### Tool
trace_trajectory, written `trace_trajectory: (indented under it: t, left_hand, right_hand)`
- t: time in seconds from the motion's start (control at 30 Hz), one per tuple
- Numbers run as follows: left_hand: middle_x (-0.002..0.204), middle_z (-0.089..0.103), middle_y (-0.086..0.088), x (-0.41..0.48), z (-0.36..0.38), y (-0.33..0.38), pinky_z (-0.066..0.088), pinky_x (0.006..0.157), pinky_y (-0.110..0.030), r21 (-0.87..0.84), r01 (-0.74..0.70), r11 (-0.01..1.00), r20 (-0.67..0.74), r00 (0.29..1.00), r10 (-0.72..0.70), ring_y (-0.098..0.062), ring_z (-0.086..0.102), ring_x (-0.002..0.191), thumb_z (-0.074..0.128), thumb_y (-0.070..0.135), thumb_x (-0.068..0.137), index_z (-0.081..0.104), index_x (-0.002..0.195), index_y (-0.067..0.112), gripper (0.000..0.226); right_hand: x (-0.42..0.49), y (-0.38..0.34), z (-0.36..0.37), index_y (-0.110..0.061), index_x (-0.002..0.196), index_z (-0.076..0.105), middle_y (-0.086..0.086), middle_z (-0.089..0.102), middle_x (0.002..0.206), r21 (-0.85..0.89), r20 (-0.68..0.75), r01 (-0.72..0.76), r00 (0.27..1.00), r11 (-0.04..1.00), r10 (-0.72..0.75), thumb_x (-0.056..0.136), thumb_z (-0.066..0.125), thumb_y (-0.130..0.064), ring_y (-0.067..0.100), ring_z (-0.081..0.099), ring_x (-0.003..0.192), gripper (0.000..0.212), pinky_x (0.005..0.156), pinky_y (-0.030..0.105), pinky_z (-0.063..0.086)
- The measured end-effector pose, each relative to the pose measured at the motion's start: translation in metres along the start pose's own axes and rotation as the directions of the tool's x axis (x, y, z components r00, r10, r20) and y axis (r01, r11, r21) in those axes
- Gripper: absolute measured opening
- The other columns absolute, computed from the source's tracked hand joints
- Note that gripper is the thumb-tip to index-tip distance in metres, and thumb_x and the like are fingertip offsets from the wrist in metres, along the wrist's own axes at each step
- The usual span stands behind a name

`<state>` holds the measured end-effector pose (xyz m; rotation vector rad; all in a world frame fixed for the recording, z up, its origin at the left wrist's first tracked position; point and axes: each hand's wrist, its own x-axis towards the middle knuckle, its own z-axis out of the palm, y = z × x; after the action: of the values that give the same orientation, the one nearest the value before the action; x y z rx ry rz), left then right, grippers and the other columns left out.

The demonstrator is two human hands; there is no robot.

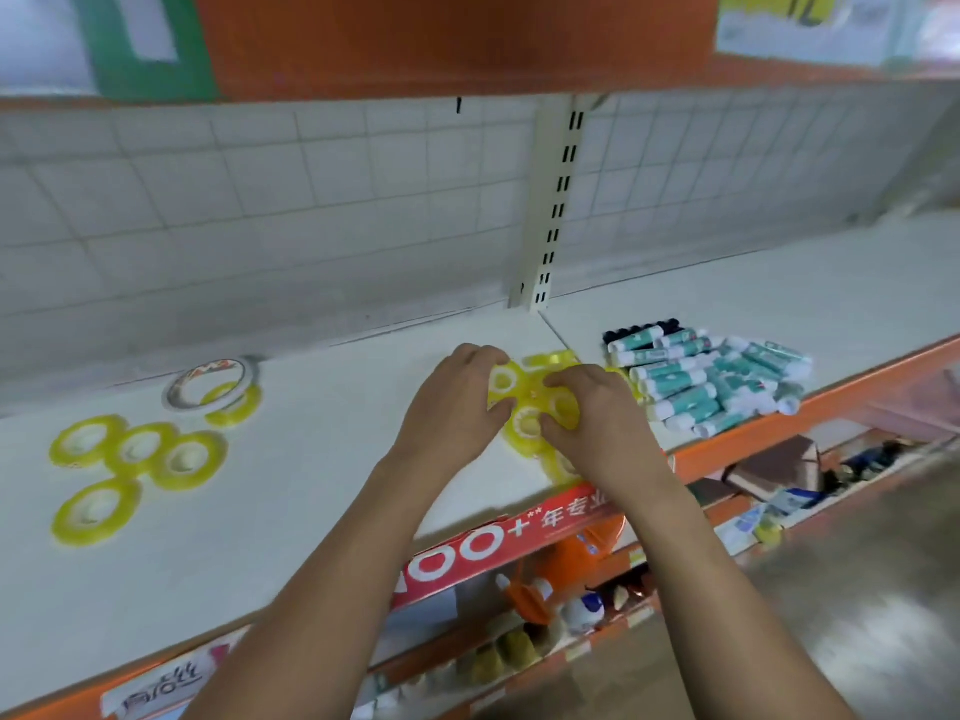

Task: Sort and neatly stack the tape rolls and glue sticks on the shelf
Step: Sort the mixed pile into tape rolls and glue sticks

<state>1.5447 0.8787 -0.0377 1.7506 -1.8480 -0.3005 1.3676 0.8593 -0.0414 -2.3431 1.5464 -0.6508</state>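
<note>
Four yellow rolls (140,449): flat on the white shelf (337,459) at far left, three touching in a row and one just in front; all blurred.
Large tape roll (208,384): pale, behind those four, lying partly over a fifth yellow roll (236,407); its print is unreadable.
Left hand (452,407): fingers curl over the far edge of the middle tape rolls with the thumb on the near side, gripping them; the fingertips are hidden.
Middle tape rolls (532,394): a yellow cluster near the shelf's front, mostly covered by both hands, so their number cannot be told.
Right hand (597,413): curled down onto the same cluster, gripping it; the palm side is out of sight.
Glue sticks (711,381): a white-and-teal heap just right of the hands, lying crossed on their sides, labels illegible.
Red strip (493,543): on the shelf's front edge, its print cut off by the forearms.
Lower shelf (779,485): its contents are too blurred to identify.
</note>
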Motion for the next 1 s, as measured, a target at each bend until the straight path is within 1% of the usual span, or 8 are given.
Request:
trace_trajectory:
  t: [0.1, 0.3, 0.4, 0.5, 0.6, 0.73, 0.83, 1.0]
  left_hand:
    - [0.128, 0.053, 0.002, 0.022, 0.013, 0.007, 0.045, 0.093, -0.036, -0.002, -0.005, 1.000, -0.014, 1.000, 0.005, -0.020, 0.054, 0.114, 0.069, 0.028, 0.087, 0.055, 0.128, 0.022, 0.044]
    - [0.134, 0.056, -0.003, 0.039, 0.031, 0.007, 0.042, 0.101, -0.041, 0.081, -0.001, 0.997, 0.074, 0.997, -0.005, -0.026, 0.052, 0.122, 0.066, 0.038, 0.089, 0.048, 0.140, 0.023, 0.056]
    - [0.137, 0.055, -0.001, 0.031, 0.023, 0.001, 0.041, 0.103, -0.040, 0.052, 0.020, 0.998, 0.050, 0.998, -0.023, -0.024, 0.051, 0.125, 0.064, 0.040, 0.090, 0.049, 0.140, 0.022, 0.055]
    - [0.135, 0.055, 0.001, 0.014, 0.003, -0.012, 0.043, 0.100, -0.039, 0.092, 0.054, 0.994, 0.001, 0.999, -0.054, -0.022, 0.053, 0.121, 0.060, 0.040, 0.093, 0.053, 0.136, 0.022, 0.047]
    - [0.130, 0.056, 0.002, -0.015, -0.023, -0.033, 0.046, 0.093, -0.036, 0.165, 0.129, 0.978, -0.048, 0.991, -0.123, -0.021, 0.056, 0.116, 0.058, 0.039, 0.094, 0.058, 0.129, 0.022, 0.039]
    - [0.121, 0.060, 0.000, -0.062, -0.058, -0.071, 0.050, 0.084, -0.039, 0.244, 0.234, 0.941, -0.135, 0.969, -0.206, -0.024, 0.060, 0.106, 0.060, 0.036, 0.091, 0.063, 0.121, 0.021, 0.034]
    - [0.118, 0.062, -0.002, -0.095, -0.084, -0.097, 0.051, 0.082, -0.041, 0.249, 0.320, 0.914, -0.192, 0.942, -0.277, -0.025, 0.061, 0.104, 0.063, 0.032, 0.089, 0.065, 0.118, 0.019, 0.032]
    - [0.121, 0.060, -0.002, -0.143, -0.124, -0.132, 0.049, 0.081, -0.038, 0.265, 0.465, 0.845, -0.284, 0.875, -0.392, -0.026, 0.059, 0.109, 0.063, 0.029, 0.089, 0.064, 0.119, 0.017, 0.032]
  right_hand:
    - [0.003, 0.008, -0.006, -0.019, 0.124, 0.062, 0.001, 0.058, 0.125, 0.047, -0.015, 0.014, 1.000, 0.999, -0.013, 0.084, 0.071, -0.031, 0.027, 0.049, 0.116, 0.043, 0.098, 0.038, 0.042]
    - [0.011, 0.016, -0.011, -0.016, 0.120, 0.064, 0.005, 0.060, 0.118, 0.075, -0.079, 0.048, 0.996, 0.996, -0.042, 0.089, 0.065, -0.022, 0.028, 0.053, 0.109, 0.031, 0.095, 0.039, 0.043]
    - [0.014, 0.010, -0.007, -0.014, 0.118, 0.065, 0.006, 0.060, 0.118, 0.061, -0.103, 0.075, 0.992, 0.995, -0.068, 0.088, 0.065, -0.021, 0.029, 0.053, 0.107, 0.030, 0.094, 0.037, 0.043]
    - [0.016, -0.010, 0.001, -0.014, 0.118, 0.065, 0.004, 0.057, 0.119, 0.071, -0.104, 0.131, 0.987, 0.989, -0.123, 0.088, 0.065, -0.021, 0.028, 0.053, 0.108, 0.031, 0.094, 0.034, 0.042]
    - [0.016, -0.044, 0.016, -0.017, 0.120, 0.063, 0.002, 0.055, 0.121, 0.113, -0.059, 0.219, 0.975, 0.969, -0.213, 0.089, 0.064, -0.024, 0.025, 0.052, 0.110, 0.032, 0.096, 0.033, 0.042]
    - [0.011, -0.102, 0.045, -0.019, 0.125, 0.060, -0.001, 0.053, 0.125, 0.178, 0.047, 0.331, 0.938, 0.927, -0.344, 0.092, 0.062, -0.028, 0.020, 0.049, 0.115, 0.035, 0.098, 0.027, 0.039]
    - [0.007, -0.147, 0.068, -0.020, 0.127, 0.059, -0.002, 0.052, 0.128, 0.212, 0.126, 0.397, 0.895, 0.893, -0.428, 0.093, 0.059, -0.031, 0.020, 0.048, 0.117, 0.035, 0.100, 0.033, 0.041]
    - [0.002, -0.209, 0.100, -0.019, 0.125, 0.060, 0.000, 0.053, 0.127, 0.257, 0.189, 0.459, 0.839, 0.850, -0.510, 0.091, 0.061, -0.030, 0.023, 0.048, 0.115, 0.036, 0.098, 0.038, 0.042]
